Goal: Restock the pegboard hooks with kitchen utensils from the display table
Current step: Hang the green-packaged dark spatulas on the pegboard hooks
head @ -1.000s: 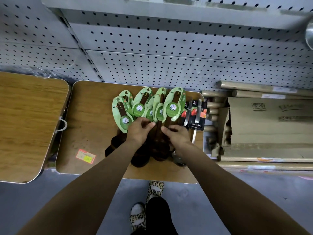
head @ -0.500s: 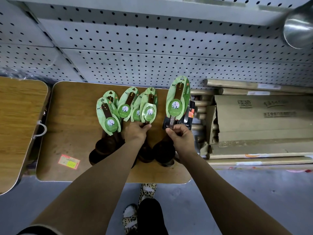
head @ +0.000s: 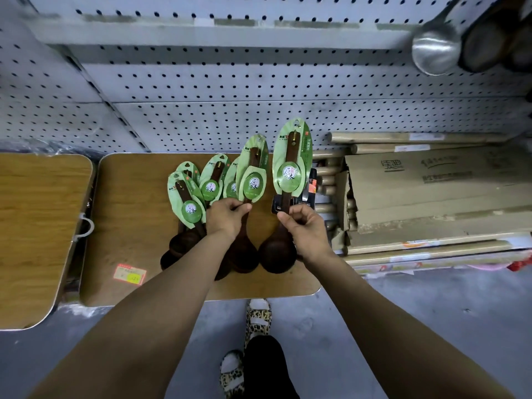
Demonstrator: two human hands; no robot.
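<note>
The bowls of the spoons under the left forearm are hidden, so their number on the tabletop (head: 138, 214) cannot be counted for sure. A dark packet (head: 309, 194) near the back right corner is mostly covered by the raised spoon, and its contents are hard to make out. At the top right, a shiny metal ladle (head: 434, 50) and some dark round wooden pieces are cut off by the frame edge.

The right hand (head: 305, 228) is closed on the handle of a dark wooden spoon (head: 277, 253), gripping it just below its glossy green leaf-shaped card. The left hand (head: 227, 216) is closed on the handle of a second spoon (head: 244, 251) with the same kind of card. More carded spoons (head: 187, 203) lie fanned toward the back edge, left of the hands.

The tabletop has a wood-grain surface, rounded corners and a price sticker (head: 129, 275) near its front left corner. Behind it stands grey perforated pegboard (head: 259, 87). Flattened cardboard boxes (head: 431, 191) and pale rolling pins lie beyond the right edge.
</note>
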